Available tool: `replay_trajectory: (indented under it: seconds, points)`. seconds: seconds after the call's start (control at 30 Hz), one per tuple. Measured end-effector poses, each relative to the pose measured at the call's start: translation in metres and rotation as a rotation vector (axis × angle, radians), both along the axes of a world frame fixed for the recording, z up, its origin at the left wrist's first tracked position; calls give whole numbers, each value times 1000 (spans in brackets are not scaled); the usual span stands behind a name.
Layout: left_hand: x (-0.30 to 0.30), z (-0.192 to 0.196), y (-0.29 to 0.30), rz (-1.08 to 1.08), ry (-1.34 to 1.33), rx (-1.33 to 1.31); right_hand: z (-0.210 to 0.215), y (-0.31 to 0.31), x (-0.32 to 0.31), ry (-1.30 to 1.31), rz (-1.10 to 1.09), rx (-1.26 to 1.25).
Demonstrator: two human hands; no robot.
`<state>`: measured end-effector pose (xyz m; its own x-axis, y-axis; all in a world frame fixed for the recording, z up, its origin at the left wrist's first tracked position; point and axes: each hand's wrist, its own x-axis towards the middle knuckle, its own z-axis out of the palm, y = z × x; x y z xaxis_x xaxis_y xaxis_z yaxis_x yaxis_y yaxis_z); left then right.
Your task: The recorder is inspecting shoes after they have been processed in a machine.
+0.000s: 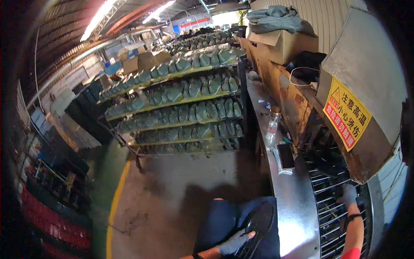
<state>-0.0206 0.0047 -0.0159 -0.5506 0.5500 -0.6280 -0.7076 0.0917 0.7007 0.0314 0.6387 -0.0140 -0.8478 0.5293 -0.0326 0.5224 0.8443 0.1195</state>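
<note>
My left hand [233, 244] wears a grey glove with bare fingertips. It grips a black shoe [262, 218] near my dark-trousered lap, thumb laid over its edge. Out to the right, my right hand [348, 195], gloved too, reaches over the metal-bar conveyor [330, 209] beside the mouth of a grey machine hood [366, 73]. Its fingers are blurred, and whether anything is in them cannot be made out. Dark shapes on the bars near the hood opening are too dim to name.
A steel ledge [297, 216] runs beside the conveyor, bearing a clear bottle [272, 127] and a dark phone-like slab [285, 156]. Ahead stands a rack [172, 101] with several shelves of grey-green shoe lasts. A cardboard box [286, 47] sits on the machine; a yellow line [115, 207] marks the floor.
</note>
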Motion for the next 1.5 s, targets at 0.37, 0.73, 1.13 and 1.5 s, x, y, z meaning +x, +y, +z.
replay_trajectory:
  seconds: [0.37, 0.73, 1.13, 1.5]
  points:
    - [-1, -46, -5, -90, 177, -91, 29, -106, 186, 518, 248, -373]
    - [-1, -6, -17, -68, 325, -22, -35, -88, 127, 994, -715, -1200]
    - [-58, 74, 34, 152, 639, 274, 102, -372, 111, 338, -99, -1409]
    - [-84, 85, 28, -8, 393, 638, 129, -444, 46, 230, -209, -2110]
